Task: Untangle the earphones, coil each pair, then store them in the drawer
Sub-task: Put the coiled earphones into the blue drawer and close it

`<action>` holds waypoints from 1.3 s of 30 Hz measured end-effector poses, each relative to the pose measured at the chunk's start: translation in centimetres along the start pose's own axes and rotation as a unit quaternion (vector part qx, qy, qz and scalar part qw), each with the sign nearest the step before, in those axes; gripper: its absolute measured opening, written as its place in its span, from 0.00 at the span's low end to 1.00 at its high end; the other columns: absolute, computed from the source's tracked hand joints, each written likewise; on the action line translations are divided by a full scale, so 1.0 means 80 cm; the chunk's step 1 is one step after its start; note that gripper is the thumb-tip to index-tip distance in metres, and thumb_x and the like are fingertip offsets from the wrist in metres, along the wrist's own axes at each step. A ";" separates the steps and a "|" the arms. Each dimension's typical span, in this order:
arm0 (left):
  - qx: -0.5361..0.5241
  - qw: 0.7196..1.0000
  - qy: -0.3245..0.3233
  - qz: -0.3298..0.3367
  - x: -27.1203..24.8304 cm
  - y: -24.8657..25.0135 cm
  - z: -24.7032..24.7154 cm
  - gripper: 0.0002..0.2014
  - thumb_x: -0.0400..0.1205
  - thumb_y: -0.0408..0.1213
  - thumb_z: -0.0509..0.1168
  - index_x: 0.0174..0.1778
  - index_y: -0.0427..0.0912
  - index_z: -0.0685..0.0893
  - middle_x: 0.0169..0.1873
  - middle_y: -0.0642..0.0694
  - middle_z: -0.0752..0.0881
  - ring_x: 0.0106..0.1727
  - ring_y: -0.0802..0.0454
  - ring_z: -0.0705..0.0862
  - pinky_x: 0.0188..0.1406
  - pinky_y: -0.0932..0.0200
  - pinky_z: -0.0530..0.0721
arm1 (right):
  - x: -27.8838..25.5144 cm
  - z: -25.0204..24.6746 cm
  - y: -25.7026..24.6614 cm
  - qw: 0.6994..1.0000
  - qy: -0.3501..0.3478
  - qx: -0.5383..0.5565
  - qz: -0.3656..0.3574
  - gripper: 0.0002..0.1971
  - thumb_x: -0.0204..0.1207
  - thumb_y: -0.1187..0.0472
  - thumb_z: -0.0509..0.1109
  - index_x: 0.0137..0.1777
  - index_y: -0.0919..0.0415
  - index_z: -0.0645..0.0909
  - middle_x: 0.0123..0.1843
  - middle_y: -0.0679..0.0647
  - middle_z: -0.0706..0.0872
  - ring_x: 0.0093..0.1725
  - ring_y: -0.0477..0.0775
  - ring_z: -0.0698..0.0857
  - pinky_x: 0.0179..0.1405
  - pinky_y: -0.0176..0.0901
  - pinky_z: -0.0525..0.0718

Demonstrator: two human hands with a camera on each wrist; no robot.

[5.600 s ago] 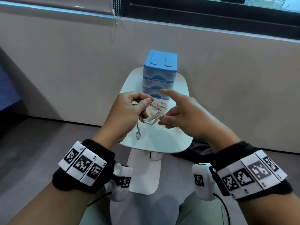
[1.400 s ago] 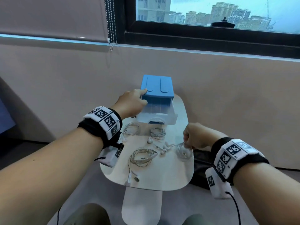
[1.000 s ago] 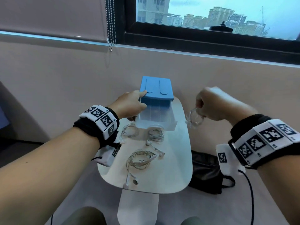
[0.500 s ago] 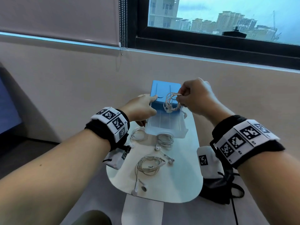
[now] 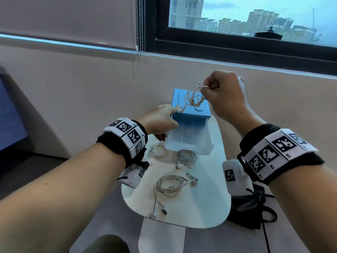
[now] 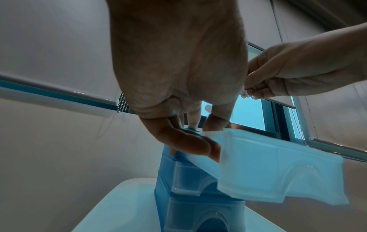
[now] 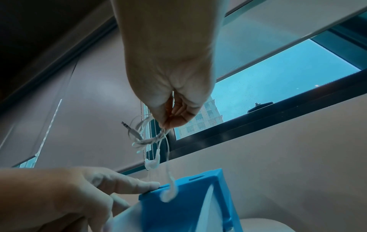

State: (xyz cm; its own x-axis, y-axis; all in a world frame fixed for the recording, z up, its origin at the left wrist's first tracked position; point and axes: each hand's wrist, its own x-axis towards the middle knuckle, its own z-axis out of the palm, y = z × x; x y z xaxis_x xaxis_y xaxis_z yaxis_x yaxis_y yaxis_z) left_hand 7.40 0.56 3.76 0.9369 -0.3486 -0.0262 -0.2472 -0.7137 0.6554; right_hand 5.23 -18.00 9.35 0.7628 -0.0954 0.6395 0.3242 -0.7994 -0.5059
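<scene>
A blue drawer unit [image 5: 190, 108] stands at the far end of the white table [image 5: 200, 207], its translucent top drawer [image 5: 189, 138] pulled out. My left hand [image 5: 171, 115] holds the unit's top left corner, fingers on the lid and thumb at the side [image 6: 188, 144]. Above the lid, my right hand [image 5: 204, 88] pinches a coiled pair of earphones [image 5: 194, 96]; its plug and earbuds dangle [image 7: 147, 138]. Three more coiled pairs lie on the table: left [image 5: 157, 150], middle [image 5: 187, 157], near [image 5: 169, 185].
A black bag [image 5: 251, 203] lies on the floor right of the table. The wall and a window sill run close behind the drawer unit. The table's right half is bare beside the open drawer.
My right hand has lifted the coiled earphones from the table's right side up and over the drawer unit. My left hand has stayed on the unit, the drawer still out.
</scene>
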 end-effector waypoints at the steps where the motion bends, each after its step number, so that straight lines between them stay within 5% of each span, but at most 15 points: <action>1: 0.002 1.000 0.000 -0.001 0.000 0.000 0.000 0.36 0.84 0.28 0.58 0.89 0.54 0.65 0.46 0.52 0.73 0.32 0.43 0.91 0.31 0.49 0.93 | 0.000 0.003 0.002 1.000 0.000 0.003 0.000 0.09 0.73 0.65 0.76 0.35 0.51 0.82 0.30 0.49 0.86 0.31 0.47 0.81 0.38 0.18 0.72; 4: 0.009 1.000 -0.002 -0.003 -0.001 0.001 -0.001 0.36 0.84 0.29 0.59 0.90 0.55 0.61 0.48 0.52 0.74 0.31 0.44 0.90 0.32 0.49 0.93 | -0.004 0.012 0.014 0.997 -0.063 -0.032 0.026 0.08 0.74 0.66 0.78 0.42 0.53 0.83 0.37 0.55 0.88 0.36 0.54 0.86 0.35 0.36 0.84; 6: 0.014 1.000 -0.005 -0.001 -0.003 0.002 -0.002 0.37 0.85 0.29 0.59 0.90 0.55 0.60 0.57 0.49 0.75 0.34 0.43 0.91 0.34 0.48 0.94 | -0.016 0.018 0.026 0.979 -0.162 -0.110 0.060 0.10 0.75 0.66 0.79 0.48 0.55 0.81 0.44 0.57 0.85 0.34 0.55 0.84 0.23 0.40 0.79; 8: 0.011 1.000 -0.008 0.000 -0.004 0.004 -0.002 0.37 0.85 0.29 0.60 0.90 0.54 0.59 0.63 0.47 0.73 0.36 0.41 0.92 0.36 0.47 0.94 | -0.027 0.023 0.034 0.956 -0.223 -0.181 0.058 0.09 0.74 0.67 0.79 0.44 0.55 0.82 0.44 0.57 0.83 0.33 0.55 0.82 0.23 0.38 0.74; 11: 0.017 1.000 -0.006 -0.002 -0.004 0.005 -0.001 0.37 0.84 0.29 0.60 0.90 0.54 0.59 0.64 0.47 0.72 0.35 0.42 0.92 0.36 0.47 0.94 | -0.034 0.029 0.030 0.944 -0.239 -0.226 0.032 0.11 0.72 0.69 0.77 0.37 0.53 0.81 0.45 0.56 0.83 0.39 0.59 0.83 0.29 0.39 0.75; 16: 0.030 1.000 -0.001 -0.005 -0.003 0.003 0.000 0.38 0.85 0.30 0.61 0.90 0.55 0.58 0.57 0.49 0.73 0.33 0.45 0.92 0.34 0.51 0.93 | -0.041 0.043 0.019 0.915 -0.261 -0.306 0.004 0.09 0.78 0.70 0.72 0.47 0.54 0.82 0.48 0.55 0.79 0.40 0.60 0.81 0.36 0.46 0.78; 20: 0.034 0.999 0.001 -0.008 -0.003 0.004 -0.001 0.38 0.85 0.30 0.60 0.91 0.55 0.58 0.56 0.48 0.73 0.32 0.45 0.92 0.34 0.50 0.94 | -0.042 0.055 0.023 0.917 -0.280 -0.285 -0.011 0.15 0.74 0.68 0.70 0.32 0.49 0.73 0.45 0.55 0.86 0.42 0.61 0.85 0.39 0.50 0.88; 25: 0.021 1.000 -0.004 -0.011 -0.003 0.005 -0.003 0.38 0.85 0.29 0.60 0.90 0.56 0.59 0.61 0.46 0.73 0.32 0.45 0.92 0.33 0.51 0.93 | -0.034 0.031 0.033 0.943 -0.278 -0.180 -0.010 0.10 0.73 0.67 0.73 0.47 0.51 0.89 0.49 0.49 0.89 0.50 0.55 0.84 0.50 0.42 0.82; 28: 0.028 1.000 -0.001 -0.007 -0.003 0.004 -0.004 0.37 0.85 0.30 0.60 0.90 0.56 0.59 0.60 0.47 0.74 0.32 0.45 0.91 0.34 0.50 0.94 | -0.044 -0.002 0.029 0.948 -0.300 -0.094 -0.037 0.16 0.72 0.54 0.81 0.60 0.47 0.88 0.56 0.42 0.86 0.55 0.50 0.82 0.58 0.48 0.81; 30: 0.031 1.000 0.005 0.000 -0.003 0.004 -0.003 0.37 0.85 0.31 0.60 0.90 0.56 0.60 0.56 0.47 0.76 0.33 0.46 0.91 0.35 0.49 0.94 | -0.061 -0.012 0.027 0.914 -0.373 -0.141 -0.067 0.29 0.64 0.36 0.82 0.65 0.36 0.79 0.63 0.41 0.76 0.61 0.51 0.73 0.61 0.54 0.74; 32: 0.033 0.999 0.013 0.008 -0.004 0.002 -0.002 0.35 0.85 0.32 0.60 0.90 0.55 0.62 0.53 0.47 0.79 0.35 0.46 0.90 0.39 0.47 0.94 | -0.076 -0.009 0.034 0.893 -0.376 -0.228 -0.097 0.35 0.61 0.31 0.80 0.66 0.32 0.70 0.66 0.41 0.66 0.62 0.52 0.64 0.58 0.55 0.67; 34: 0.039 0.999 0.024 0.018 -0.004 0.002 -0.002 0.33 0.86 0.35 0.60 0.89 0.55 0.64 0.53 0.48 0.81 0.40 0.46 0.88 0.46 0.48 0.93 | -0.078 -0.005 0.040 0.908 -0.318 -0.255 -0.098 0.36 0.62 0.35 0.82 0.67 0.33 0.66 0.69 0.43 0.64 0.63 0.54 0.62 0.56 0.56 0.66; 39: 0.063 0.997 0.051 0.016 0.004 -0.006 -0.004 0.26 0.89 0.48 0.58 0.86 0.58 0.70 0.80 0.48 0.77 0.74 0.45 0.75 0.70 0.52 0.72 | -0.057 0.015 0.054 0.944 -0.248 -0.216 -0.034 0.38 0.66 0.43 0.80 0.72 0.33 0.63 0.81 0.47 0.60 0.73 0.59 0.62 0.59 0.55 0.66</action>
State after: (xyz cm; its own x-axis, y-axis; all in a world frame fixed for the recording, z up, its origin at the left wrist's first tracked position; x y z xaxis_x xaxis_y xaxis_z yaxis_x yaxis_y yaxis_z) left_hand 7.93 0.97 3.70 0.9468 -0.3133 0.0734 -0.2998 -0.7762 0.5547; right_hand 3.79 -20.36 3.54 0.9513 0.1688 0.2581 0.2055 -0.9710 -0.1223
